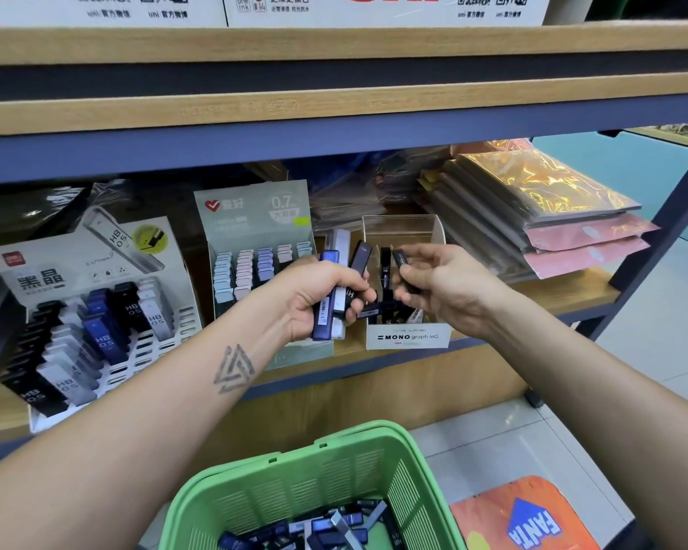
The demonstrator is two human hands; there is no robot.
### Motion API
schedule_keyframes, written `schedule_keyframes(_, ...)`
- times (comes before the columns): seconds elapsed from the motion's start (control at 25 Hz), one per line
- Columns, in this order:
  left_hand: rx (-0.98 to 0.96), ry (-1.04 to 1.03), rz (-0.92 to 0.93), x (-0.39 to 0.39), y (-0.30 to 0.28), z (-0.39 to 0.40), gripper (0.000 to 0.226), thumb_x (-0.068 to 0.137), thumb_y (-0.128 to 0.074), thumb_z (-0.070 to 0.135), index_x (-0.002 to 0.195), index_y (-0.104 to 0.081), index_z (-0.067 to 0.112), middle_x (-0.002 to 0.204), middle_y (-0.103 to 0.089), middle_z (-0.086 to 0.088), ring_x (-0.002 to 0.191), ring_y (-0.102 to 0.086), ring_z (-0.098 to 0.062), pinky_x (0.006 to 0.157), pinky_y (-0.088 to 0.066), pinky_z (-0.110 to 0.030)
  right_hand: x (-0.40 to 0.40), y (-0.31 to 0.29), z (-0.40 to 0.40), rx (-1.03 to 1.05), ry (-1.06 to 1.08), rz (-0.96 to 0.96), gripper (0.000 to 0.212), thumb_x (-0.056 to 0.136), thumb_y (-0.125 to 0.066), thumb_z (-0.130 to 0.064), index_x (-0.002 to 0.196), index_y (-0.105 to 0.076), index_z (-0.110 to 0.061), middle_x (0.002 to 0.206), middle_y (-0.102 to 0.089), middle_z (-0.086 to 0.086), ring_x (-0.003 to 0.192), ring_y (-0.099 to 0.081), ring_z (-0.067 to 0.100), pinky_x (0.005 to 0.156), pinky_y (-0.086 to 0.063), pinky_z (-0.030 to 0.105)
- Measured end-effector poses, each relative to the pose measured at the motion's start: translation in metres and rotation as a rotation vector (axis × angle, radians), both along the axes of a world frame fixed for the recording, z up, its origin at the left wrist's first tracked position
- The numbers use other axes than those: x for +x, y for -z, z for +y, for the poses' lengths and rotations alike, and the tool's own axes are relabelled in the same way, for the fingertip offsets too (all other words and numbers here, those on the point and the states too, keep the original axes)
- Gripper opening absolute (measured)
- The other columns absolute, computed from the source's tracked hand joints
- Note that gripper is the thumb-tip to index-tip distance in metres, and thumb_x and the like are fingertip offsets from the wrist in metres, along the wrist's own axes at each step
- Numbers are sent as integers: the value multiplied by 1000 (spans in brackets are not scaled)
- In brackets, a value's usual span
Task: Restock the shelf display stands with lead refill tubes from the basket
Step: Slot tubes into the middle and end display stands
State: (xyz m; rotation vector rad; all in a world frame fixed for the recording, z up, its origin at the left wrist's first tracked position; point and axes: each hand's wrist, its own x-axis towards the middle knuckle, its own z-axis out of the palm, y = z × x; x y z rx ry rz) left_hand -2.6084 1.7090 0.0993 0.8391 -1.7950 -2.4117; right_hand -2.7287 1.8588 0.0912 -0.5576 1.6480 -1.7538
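Now left hand (pixel 318 295) grips three tubes (pixel 336 291); right hand (pixel 441 287) pinches one.

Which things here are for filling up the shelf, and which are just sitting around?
For the job: green basket, lead tubes inside it, bunch of tubes gripped by the left hand, black tube pinched by the right hand, three display stands.
Just sitting: wrapped notebooks, orange mat.
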Motion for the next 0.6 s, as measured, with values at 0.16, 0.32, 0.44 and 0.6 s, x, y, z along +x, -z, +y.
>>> schedule_keyframes(0.16,2,-70,8,-6,2,2,8,90,-62,-3,92,-61,4,81,-70,-19,49,-56,-15,45,-47,-23,-6,1,4,13,43,66,21,93,-64,7,113,-59,10,91,-68,28,71,-72,27,65,-61,24)
schedule_keyframes(0.32,14,-147,23,-7,0,0,21,89,-70,7,108,-63,0,82,-69,-20,48,-56,-15,45,-47,-23,-7,-1,7,31,27,239,14,83,-76,4,96,-75,1,89,-73,21,75,-73,23,71,-59,26)
schedule_keyframes(0.44,-16,-134,14,-4,0,2,25,87,-72,4,108,-65,-5,82,-70,-21,50,-57,-15,45,-47,-24,-7,2,6,90,-6,378,23,76,-82,5,90,-80,-13,92,-76,13,86,-72,29,81,-60,37)
schedule_keyframes(0.6,-161,-215,52,-4,-1,5,27,81,-73,-8,105,-61,-8,84,-72,-28,49,-56,-18,50,-48,-26,-6,1,7,3,-23,278,36,77,-77,13,105,-73,-9,100,-76,17,93,-73,32,87,-58,41)
